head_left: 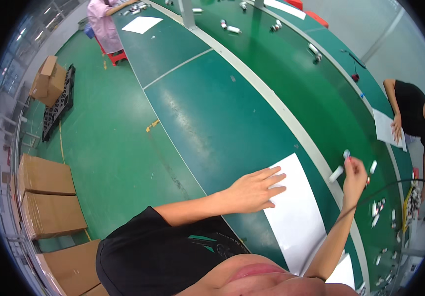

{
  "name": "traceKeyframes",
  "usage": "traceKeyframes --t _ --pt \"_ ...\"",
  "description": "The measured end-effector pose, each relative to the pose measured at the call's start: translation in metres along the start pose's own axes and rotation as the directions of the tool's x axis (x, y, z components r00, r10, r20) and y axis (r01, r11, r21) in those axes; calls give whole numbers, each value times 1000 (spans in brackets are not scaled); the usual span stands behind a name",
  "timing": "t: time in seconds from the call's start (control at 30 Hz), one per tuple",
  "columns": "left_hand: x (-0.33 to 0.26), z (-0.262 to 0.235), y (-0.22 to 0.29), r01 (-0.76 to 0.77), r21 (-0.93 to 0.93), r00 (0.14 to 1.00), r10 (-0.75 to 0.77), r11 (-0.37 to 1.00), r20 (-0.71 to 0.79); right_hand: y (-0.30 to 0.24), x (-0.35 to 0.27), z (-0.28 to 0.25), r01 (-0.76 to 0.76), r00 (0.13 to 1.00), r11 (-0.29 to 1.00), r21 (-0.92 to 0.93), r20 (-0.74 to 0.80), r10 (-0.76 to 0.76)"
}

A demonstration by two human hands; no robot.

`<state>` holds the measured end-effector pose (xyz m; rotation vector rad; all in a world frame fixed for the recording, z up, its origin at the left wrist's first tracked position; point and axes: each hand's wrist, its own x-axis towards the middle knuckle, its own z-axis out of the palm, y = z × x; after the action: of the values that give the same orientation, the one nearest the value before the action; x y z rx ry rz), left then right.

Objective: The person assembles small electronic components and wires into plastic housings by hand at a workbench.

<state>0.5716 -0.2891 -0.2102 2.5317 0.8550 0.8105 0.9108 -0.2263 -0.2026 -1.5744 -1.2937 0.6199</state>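
Observation:
My left hand (258, 191) lies flat on a sheet of white paper (299, 212), fingers spread, near the sheet's upper left edge. The paper rests on the green tabletop beside the conveyor. My right hand (354, 180) reaches over the green belt, its thumb and fingers pinched together. At its fingertips is a small roundish grey-and-white part (346, 154) with a bit of red next to it. A white cylindrical piece (336, 174) is just left of the hand; whether it is joined to that part I cannot tell.
Small white and dark parts (378, 207) are scattered along the green belt (291, 84), behind a pale rail (271, 96). Across it, a co-worker in black (412, 106) has a hand on white paper. Another person in pink (104, 27) is far left. Cardboard boxes (54, 214) line the floor.

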Motion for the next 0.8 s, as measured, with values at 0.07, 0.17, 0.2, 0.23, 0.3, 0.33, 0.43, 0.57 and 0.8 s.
traceKeyframes --t 0.07,0.17,0.2,0.23,0.3,0.33,0.43,0.57,0.8 --pt "-3 12 1 40 45 993 -45 998 105 -1 27 -2 26 1000 956 -292 3 -26" --pt "4 10 2 65 22 991 -67 998 113 -3 53 -11 68 996 753 -654 -2 -92" --pt "9 6 5 60 18 993 -61 998 106 4 58 -30 60 979 639 -766 -81 -190" --pt "12 -3 9 45 7 991 -45 999 126 12 65 -47 37 937 467 -884 -131 -324" --pt "20 3 4 5 -21 989 -2 1000 146 5 64 -65 -218 935 281 -935 -282 -213" --pt "17 3 6 -3 -27 985 7 1000 171 10 60 -77 -248 928 272 -930 -309 -208" --pt "21 6 17 -24 -51 976 35 998 214 37 54 -101 -424 904 323 -846 -418 91" --pt "16 9 30 -2 -107 975 26 994 223 55 48 -100 -448 893 443 -776 -416 175" --pt "39 -13 31 52 -336 995 -21 940 96 -12 0 -62 56 969 720 -692 -137 -208"
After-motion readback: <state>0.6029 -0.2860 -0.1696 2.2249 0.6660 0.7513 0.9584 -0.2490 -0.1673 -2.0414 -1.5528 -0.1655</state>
